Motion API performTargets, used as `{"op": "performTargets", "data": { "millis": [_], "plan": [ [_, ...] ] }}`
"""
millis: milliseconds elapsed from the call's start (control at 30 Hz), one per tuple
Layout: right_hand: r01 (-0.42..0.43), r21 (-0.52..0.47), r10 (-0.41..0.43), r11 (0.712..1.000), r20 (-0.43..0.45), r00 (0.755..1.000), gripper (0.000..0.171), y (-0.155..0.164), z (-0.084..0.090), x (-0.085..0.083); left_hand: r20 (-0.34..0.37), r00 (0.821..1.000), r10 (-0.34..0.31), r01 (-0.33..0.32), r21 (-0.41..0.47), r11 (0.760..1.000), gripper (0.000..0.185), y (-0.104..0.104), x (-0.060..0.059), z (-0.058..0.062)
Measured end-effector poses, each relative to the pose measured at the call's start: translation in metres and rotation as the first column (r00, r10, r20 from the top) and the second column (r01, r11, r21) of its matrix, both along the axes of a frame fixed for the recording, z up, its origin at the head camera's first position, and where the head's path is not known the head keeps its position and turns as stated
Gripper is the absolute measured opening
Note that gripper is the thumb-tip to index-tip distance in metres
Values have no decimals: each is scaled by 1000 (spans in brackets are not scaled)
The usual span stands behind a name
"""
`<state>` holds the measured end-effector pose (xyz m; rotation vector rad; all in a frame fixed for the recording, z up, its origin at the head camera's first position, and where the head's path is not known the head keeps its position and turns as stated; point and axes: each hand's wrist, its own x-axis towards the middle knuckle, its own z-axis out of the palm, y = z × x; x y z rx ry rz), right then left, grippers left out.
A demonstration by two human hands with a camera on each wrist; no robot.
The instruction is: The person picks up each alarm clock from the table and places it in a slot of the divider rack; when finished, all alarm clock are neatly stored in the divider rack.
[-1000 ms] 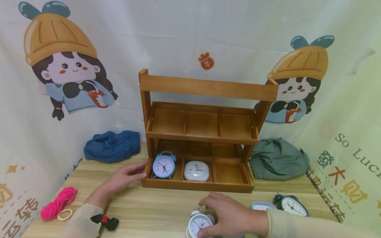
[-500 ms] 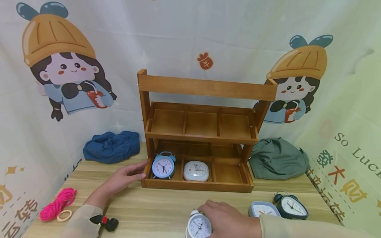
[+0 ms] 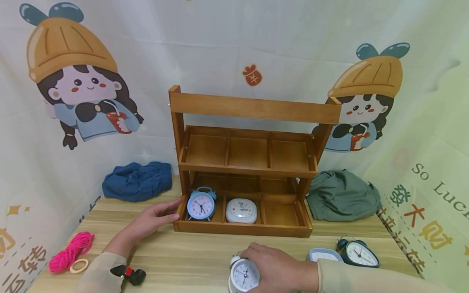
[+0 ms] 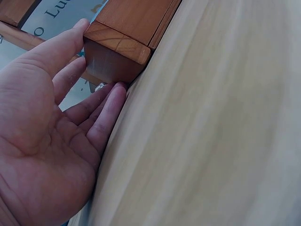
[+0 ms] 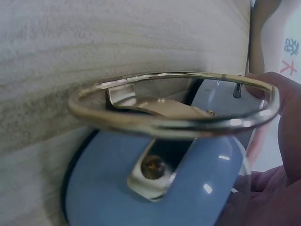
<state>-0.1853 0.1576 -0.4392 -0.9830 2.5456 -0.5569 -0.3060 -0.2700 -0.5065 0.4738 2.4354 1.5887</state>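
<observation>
My right hand [image 3: 276, 266] grips a white twin-bell alarm clock [image 3: 244, 276] at the near edge of the head view, fingers over its right side. My left hand [image 3: 155, 217] rests against the lower left end of a brown wooden two-tier shelf [image 3: 242, 230]. In the left wrist view the left fingers [image 4: 106, 117] lie extended along the shelf's end. A blue twin-bell clock [image 3: 201, 205] stands in the lower left compartment, a white rounded clock [image 3: 242, 211] in the lower middle one. The right wrist view shows a metal loop handle [image 5: 188, 127] above a blue-grey clock body [image 5: 113, 174].
Right of the right hand sit a pale blue clock [image 3: 324, 255] and a dark twin-bell clock [image 3: 360, 254]. Pink yarn [image 3: 71, 252] and a wooden ring [image 3: 78, 266] lie at left. Blue cloth [image 3: 137, 181] and green cloth [image 3: 344, 195] flank the shelf.
My right hand has closed round the white alarm clock from above and its right side, and the clock's face has turned slightly. The left hand stays at the shelf.
</observation>
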Motion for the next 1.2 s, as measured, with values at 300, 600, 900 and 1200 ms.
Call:
{"op": "performTargets", "data": {
  "millis": [300, 600, 900, 1200],
  "plan": [
    [-19, -71, 12, 997, -100, 995, 68, 7, 8, -12, 6, 1000, -9, 9, -4, 1000, 69, 1, 2, 2],
    [40, -149, -99, 988, -417, 904, 70, 41, 31, -63, -4, 1000, -1, 1, -18, 1000, 69, 1, 0, 2],
    [94, -120, -139, 988, -455, 880, 68, 82, 32, -109, -6, 1000, -8, 8, -21, 1000, 69, 0, 0, 1],
    [81, -99, -117, 992, -443, 889, 65, 100, 17, -129, -1, 1000, -2, 2, -6, 1000, 69, -1, 2, 1]
  ]
}}
